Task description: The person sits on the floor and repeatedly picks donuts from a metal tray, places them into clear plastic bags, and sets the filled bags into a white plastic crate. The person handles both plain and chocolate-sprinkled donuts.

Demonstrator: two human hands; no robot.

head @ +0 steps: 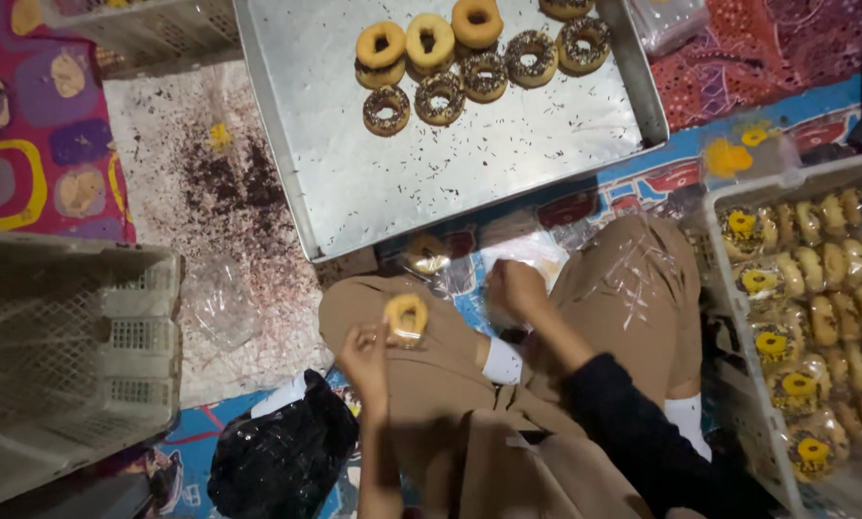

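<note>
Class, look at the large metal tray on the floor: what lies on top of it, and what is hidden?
On the metal tray lie plain doughnuts, chocolate-sprinkled doughnuts and loose sprinkles. The tray's far edge is cut off by the picture, so the full count cannot be told, and whatever lies beneath the tray is covered.

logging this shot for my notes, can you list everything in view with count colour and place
tray: one, silver, top centre on the floor
donuts: about nine on the tray's far end, some plain golden, some dark-sprinkled
donut: one, plain golden, in the left hand
crates: grey, one at left, another at top left
right crate: one, pale, holding bagged donuts with yellow labels
black bag: one, bottom centre
clear bags: several, by the knees
left hand: holds the donut
right hand: on the clear bags
</note>
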